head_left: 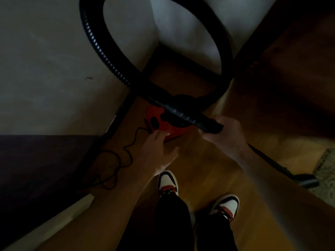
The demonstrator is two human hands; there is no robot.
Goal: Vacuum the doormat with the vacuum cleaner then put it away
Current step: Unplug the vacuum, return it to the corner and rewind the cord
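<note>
In the dim head view, the vacuum (164,125), a small red canister, sits on the wood floor (199,169) at the far left, close to the wall (54,69). Its black ribbed hose (98,49) loops high and back down. The right hand (223,134) has its fingers wrapped round the hose's stiff handle end. The left hand (159,149) reaches for the canister's near edge with fingers loosely extended; contact cannot be told.

The canister looks compact and probably light enough for one hand, best lifted by its top. The hose is floppy and will swing. The rigid wand (268,157) runs near right to the floor head (306,181), beside the doormat (326,171).

A loose cord (117,160) lies tangled on the left, a snag risk near the shoes (167,182).
</note>
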